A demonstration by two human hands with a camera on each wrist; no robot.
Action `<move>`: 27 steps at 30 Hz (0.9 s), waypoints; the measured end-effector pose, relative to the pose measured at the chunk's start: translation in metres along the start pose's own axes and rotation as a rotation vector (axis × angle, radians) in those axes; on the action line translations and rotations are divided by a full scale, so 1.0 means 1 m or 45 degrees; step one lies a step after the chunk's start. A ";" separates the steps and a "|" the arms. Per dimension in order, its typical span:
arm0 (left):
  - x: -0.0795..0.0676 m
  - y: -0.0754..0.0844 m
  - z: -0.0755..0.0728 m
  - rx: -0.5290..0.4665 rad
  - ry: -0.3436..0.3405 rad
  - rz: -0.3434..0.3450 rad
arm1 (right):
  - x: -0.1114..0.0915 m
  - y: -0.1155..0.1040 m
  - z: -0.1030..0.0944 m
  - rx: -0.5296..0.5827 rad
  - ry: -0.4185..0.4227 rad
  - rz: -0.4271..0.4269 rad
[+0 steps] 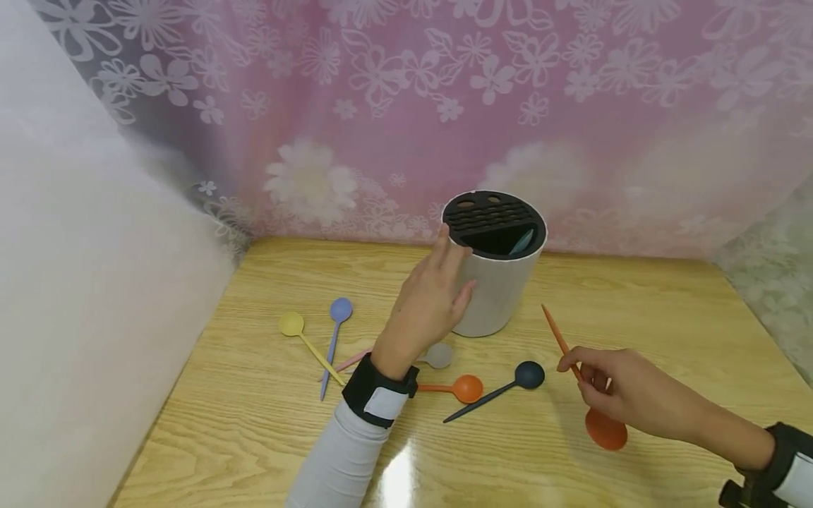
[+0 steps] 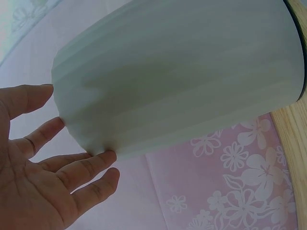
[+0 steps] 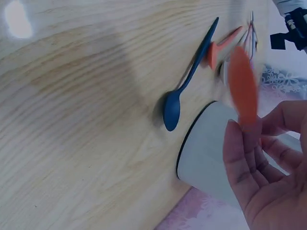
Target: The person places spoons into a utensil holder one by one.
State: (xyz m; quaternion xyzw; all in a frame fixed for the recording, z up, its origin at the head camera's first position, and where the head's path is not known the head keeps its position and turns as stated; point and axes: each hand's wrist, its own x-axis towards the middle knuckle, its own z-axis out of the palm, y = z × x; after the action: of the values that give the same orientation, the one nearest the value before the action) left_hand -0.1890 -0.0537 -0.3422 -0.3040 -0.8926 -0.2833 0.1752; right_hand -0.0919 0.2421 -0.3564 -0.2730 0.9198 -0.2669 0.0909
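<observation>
My right hand pinches a red-orange spoon at its handle, which points up and away while the bowl hangs low; its bowl shows blurred in the right wrist view. At the back stands a white round utensil holder with a black slotted top. My left hand touches its left side near the rim, fingers extended; in the left wrist view, fingertips lie against the white wall. Between the hands lie a dark blue spoon and an orange spoon.
On the left, a yellow spoon crosses a blue spoon. A grey spoon and a pink handle are partly hidden by my left arm. A floral curtain hangs behind the wooden table.
</observation>
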 end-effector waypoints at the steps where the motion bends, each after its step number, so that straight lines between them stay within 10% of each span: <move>1: 0.000 0.000 0.000 -0.001 0.001 -0.001 | 0.001 -0.001 -0.002 -0.008 0.006 -0.007; 10: -0.001 -0.001 -0.002 -0.012 0.019 0.000 | 0.012 -0.011 -0.019 -0.208 0.080 0.035; 18: -0.001 0.000 -0.002 -0.009 0.012 -0.003 | 0.030 -0.037 -0.051 -0.420 0.394 -0.148; 27: -0.002 0.002 0.000 -0.038 0.000 -0.015 | 0.054 -0.064 -0.080 0.076 0.327 -0.238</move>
State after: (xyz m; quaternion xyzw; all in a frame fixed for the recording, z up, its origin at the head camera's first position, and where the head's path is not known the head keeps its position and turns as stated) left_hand -0.1867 -0.0535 -0.3421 -0.3012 -0.8900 -0.2978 0.1689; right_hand -0.1325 0.2025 -0.2551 -0.3183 0.8860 -0.3341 -0.0445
